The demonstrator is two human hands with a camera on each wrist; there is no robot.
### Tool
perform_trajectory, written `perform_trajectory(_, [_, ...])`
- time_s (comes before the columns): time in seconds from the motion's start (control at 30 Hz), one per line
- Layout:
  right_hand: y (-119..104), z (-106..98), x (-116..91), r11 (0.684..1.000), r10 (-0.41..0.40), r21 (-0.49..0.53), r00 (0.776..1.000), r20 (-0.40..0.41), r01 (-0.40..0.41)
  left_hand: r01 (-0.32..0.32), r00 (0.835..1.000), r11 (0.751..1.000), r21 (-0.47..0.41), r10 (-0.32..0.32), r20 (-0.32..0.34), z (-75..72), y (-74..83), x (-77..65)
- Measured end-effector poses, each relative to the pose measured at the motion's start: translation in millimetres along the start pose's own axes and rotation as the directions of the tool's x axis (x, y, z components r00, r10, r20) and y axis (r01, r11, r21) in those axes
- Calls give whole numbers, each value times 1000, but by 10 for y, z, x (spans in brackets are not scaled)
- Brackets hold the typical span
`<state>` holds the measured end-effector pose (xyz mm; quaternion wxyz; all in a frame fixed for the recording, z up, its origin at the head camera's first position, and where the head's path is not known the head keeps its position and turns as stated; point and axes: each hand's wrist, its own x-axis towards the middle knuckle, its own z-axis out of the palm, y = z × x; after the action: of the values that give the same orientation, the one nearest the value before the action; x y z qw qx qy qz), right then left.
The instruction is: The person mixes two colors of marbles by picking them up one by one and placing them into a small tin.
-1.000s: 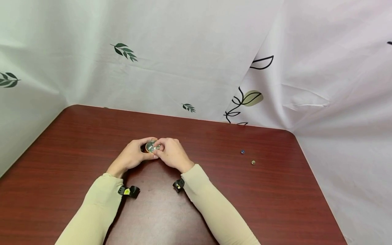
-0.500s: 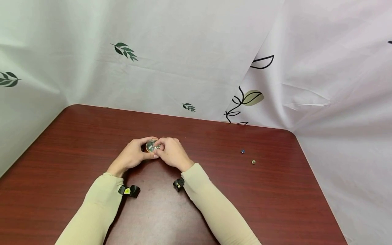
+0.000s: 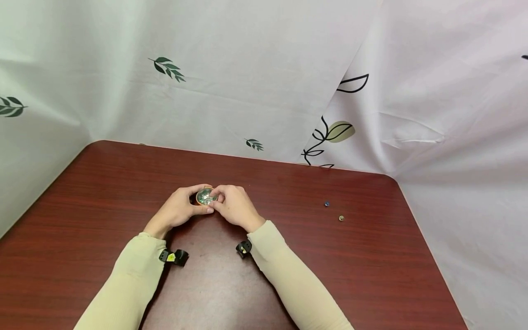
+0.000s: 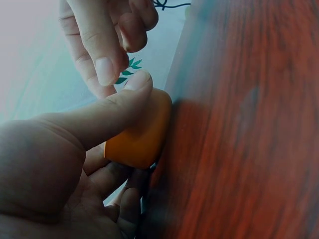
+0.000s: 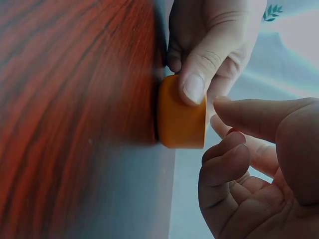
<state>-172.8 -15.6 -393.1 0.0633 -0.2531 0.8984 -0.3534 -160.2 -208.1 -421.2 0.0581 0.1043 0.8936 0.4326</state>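
Note:
A small orange cup (image 5: 182, 122) stands low at the tabletop, with shiny silvery-green contents (image 3: 206, 196) showing inside it in the head view. My left hand (image 3: 178, 208) grips the cup from the left, its thumb along the near side and the fingers round the far side. At the cup's right rim is my right hand (image 3: 236, 206), fingers curled and thumb tip close to the opening. Between the right hand's fingers a tiny red piece (image 5: 232, 131) shows in the right wrist view, mostly hidden by them.
On the right part of the brown wooden table (image 3: 288, 256) lie a small blue piece (image 3: 327, 204) and a small gold-coloured piece (image 3: 341, 218). White leaf-print fabric (image 3: 231, 82) hangs behind the table's far edge.
My right hand has drawn back slightly to the right, uncovering more of the cup's contents. The left hand and the cup have stayed in place.

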Motion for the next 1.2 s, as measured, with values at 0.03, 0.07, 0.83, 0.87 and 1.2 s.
perform_trajectory(0.03, [5,-10,-9,1000,0,0,1000,-2,0,-4,1000,1000,2,4,-2,1,2,0])
perform_trajectory(0.07, [9,-21,-18,1000,-1,0,1000,-5,1,-7,1000,1000,4,7,-5,1,6,-1])
perform_trajectory(0.83, [139,-265,-224,1000,-6,14,997,-74,7,20,1000,1000,-9,-20,-10,9,14,-10])
perform_trajectory(0.87, [145,-276,-237,1000,-8,18,997,-80,10,23,1000,1000,-8,-23,-9,8,13,-12])
perform_trajectory(1.2, [238,-385,-390,1000,-11,10,992,-126,13,37,999,999,-10,-37,-3,11,9,-12])
